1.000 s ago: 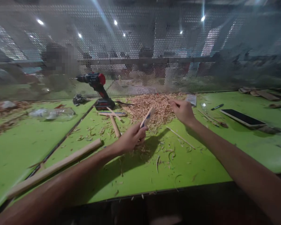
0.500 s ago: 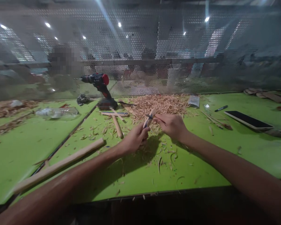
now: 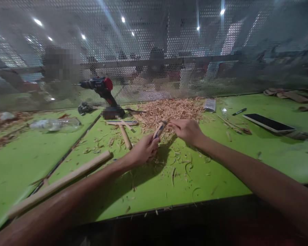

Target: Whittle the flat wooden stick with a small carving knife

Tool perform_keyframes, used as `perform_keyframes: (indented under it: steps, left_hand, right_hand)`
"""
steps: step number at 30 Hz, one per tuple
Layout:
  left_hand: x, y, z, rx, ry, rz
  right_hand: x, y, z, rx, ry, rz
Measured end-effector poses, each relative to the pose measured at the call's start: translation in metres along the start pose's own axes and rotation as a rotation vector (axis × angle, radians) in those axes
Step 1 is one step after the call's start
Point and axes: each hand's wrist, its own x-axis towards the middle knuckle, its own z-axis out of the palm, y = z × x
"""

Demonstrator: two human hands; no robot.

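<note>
My left hand (image 3: 146, 147) is closed around a short pale wooden stick (image 3: 159, 130) with blue marks, its far end tilted up and away from me. Close by on the right, my right hand (image 3: 187, 130) is closed in a pinch. What looks like a small knife is in it, mostly hidden by the fingers; a dark, thin part shows at the stick's far tip. Behind both hands lies a heap of wood shavings (image 3: 174, 109), and loose curls are scattered on the green table (image 3: 154, 191) beneath them.
A cordless drill (image 3: 104, 94) stands at the back left, near wood pieces (image 3: 125, 136) and a plastic bottle (image 3: 55, 124). A long wooden rod (image 3: 64, 181) lies by my left forearm. On the right are a tablet-like device (image 3: 269, 123) and a pen (image 3: 239, 111). A perforated screen (image 3: 190, 68) rises behind.
The dark, thin part at my right fingers has shifted from across the stick to its far tip. The view has tilted slightly, and both hands appear a little further left.
</note>
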Motion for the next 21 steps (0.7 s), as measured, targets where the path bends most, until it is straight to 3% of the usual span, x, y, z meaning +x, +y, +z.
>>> perform_keyframes:
  steps: [2, 4, 7, 11, 21]
  left_hand:
    - [-0.006, 0.006, 0.001, 0.007, -0.057, 0.026]
    - [-0.009, 0.011, 0.001, -0.053, -0.098, 0.037]
    - [-0.007, 0.013, -0.002, -0.137, -0.110, 0.026]
    - [0.001, 0.012, -0.003, -0.211, -0.066, 0.025]
    - [0.015, 0.007, -0.013, -0.433, 0.327, -0.073]
  right_hand:
    - [0.004, 0.022, -0.012, -0.012, -0.009, 0.277]
    - [0.009, 0.040, -0.024, -0.092, 0.111, 0.409]
    - [0.016, 0.045, -0.031, -0.094, 0.255, 0.335]
    - [0.015, 0.027, -0.019, 0.093, 0.243, 0.183]
    - [0.010, 0.026, -0.012, 0.344, 0.310, 0.209]
